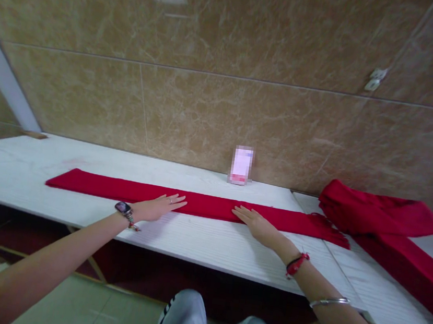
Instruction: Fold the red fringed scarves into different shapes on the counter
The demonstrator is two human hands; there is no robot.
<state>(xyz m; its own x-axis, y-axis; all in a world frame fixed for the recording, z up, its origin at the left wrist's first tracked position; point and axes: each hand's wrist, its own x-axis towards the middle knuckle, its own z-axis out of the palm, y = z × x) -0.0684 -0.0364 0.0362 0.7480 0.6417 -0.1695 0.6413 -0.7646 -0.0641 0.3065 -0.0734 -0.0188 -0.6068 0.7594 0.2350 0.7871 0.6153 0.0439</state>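
A red scarf [207, 205] lies folded into a long, flat strip on the white table [191, 238], with its fringe at the right end. My left hand [158, 207] rests flat on the scarf's near edge, left of its middle, fingers stretched out. Farther right, my right hand [258, 225] lies on the same strip with its fingers extended and palm down. Neither hand grips the cloth. The scarf's left end reaches well past my left hand.
At the right, more red scarves [376, 213] lie loosely heaped on the adjoining tabletop. A blurred, phone-like upright object [242, 165] leans against the tan marbled wall [206, 113]. A small wooden piece [34, 135] sits at the far left corner. My knees [185, 316] are below the table's front edge.
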